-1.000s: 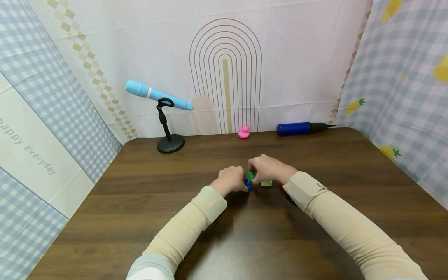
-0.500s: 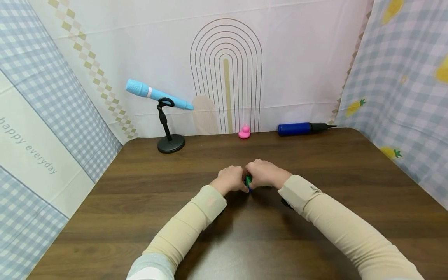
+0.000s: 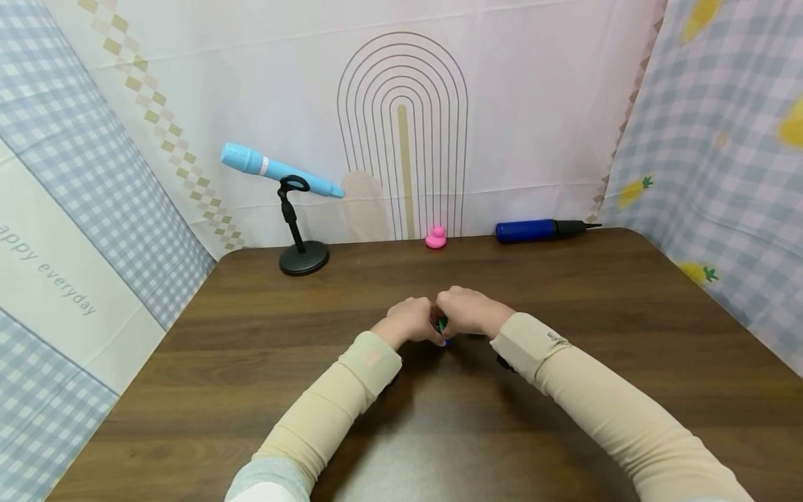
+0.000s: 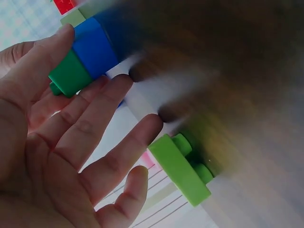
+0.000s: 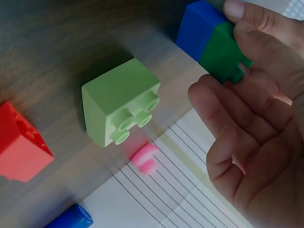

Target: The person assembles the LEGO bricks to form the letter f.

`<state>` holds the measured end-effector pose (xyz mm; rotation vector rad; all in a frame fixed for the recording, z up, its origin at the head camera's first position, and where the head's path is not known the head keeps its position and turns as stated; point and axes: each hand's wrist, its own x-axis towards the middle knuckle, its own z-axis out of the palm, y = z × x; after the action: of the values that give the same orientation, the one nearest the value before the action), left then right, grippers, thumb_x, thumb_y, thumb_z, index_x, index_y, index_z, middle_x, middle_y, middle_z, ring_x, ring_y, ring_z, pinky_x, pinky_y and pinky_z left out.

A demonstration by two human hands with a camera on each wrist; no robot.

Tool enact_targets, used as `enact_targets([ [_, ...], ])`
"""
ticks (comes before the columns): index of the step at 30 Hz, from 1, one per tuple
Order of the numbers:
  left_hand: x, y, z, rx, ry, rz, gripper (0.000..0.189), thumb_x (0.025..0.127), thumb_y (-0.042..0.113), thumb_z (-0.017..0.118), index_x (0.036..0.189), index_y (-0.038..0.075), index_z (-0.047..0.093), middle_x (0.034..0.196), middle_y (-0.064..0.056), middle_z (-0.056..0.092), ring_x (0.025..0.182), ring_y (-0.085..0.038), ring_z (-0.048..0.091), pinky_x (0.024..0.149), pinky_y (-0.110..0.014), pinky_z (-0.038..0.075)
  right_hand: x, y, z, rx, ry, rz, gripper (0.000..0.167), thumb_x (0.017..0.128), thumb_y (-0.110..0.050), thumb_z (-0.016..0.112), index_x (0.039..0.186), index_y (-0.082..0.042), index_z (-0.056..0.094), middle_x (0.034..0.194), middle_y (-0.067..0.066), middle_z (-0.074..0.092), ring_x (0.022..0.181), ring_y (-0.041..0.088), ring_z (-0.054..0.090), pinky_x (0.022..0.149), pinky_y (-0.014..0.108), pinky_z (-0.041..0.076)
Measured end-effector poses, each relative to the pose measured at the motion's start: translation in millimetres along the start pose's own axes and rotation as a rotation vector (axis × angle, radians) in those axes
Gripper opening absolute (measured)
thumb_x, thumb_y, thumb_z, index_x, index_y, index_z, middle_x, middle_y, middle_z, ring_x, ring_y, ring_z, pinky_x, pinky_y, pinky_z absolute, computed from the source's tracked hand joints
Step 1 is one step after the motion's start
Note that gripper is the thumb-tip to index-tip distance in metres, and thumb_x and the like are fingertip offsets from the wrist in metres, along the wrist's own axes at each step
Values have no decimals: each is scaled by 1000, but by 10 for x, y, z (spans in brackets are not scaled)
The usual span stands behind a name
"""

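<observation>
Near the middle of the table my left hand [image 3: 410, 321] and right hand [image 3: 473, 312] meet, knuckles close together. Between them are a blue toy building brick [image 4: 97, 50] and a green building brick [image 4: 71, 72], face to face. The left hand pinches the blue brick, its other fingers spread loosely. With thumb and fingers the right hand grips the green brick, whose studs face its palm in the right wrist view. In the head view the hands mostly hide both bricks. A lime brick [image 4: 180, 171] lies beside the left fingers.
A pale green brick [image 5: 121, 97] and a red brick [image 5: 23, 147] sit on the table by the right hand. Along the back are a black microphone stand [image 3: 304, 258], a pink rubber duck [image 3: 436, 238] and a blue hand pump [image 3: 527, 231]. A blue toy microphone [image 3: 282, 171] appears against the backdrop.
My right hand has moved left, bringing the green brick against the blue one. The left hand has barely moved. The right hand and sleeve now cover the pale green and red bricks in the head view.
</observation>
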<state>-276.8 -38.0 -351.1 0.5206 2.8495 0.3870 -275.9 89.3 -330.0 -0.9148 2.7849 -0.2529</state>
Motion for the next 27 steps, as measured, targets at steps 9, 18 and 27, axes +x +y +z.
enact_targets([
  [9, 5, 27, -6, 16, -3, 30, 26, 60, 40, 77, 66, 21, 61, 66, 6, 55, 64, -14, 51, 49, -30, 40, -20, 34, 27, 60, 7, 38, 13, 66, -12, 74, 70, -15, 62, 65, -5, 55, 62, 12, 49, 56, 28, 41],
  [18, 4, 42, 34, 81, -19, 4, 26, 62, 41, 75, 73, 21, 62, 68, 6, 54, 65, -12, 49, 51, -30, 39, -74, 93, -43, 125, -47, 80, 28, 68, -22, 74, 91, -9, 66, 77, -3, 60, 72, 13, 53, 61, 30, 44],
  [27, -107, 72, 21, 185, -21, -24, 30, 64, 42, 73, 69, 17, 57, 64, 3, 52, 63, -14, 48, 56, -33, 36, -163, 182, -245, 130, -25, 76, 42, 74, -22, 70, 109, -1, 59, 101, 11, 60, 90, 20, 55, 76, 37, 44],
])
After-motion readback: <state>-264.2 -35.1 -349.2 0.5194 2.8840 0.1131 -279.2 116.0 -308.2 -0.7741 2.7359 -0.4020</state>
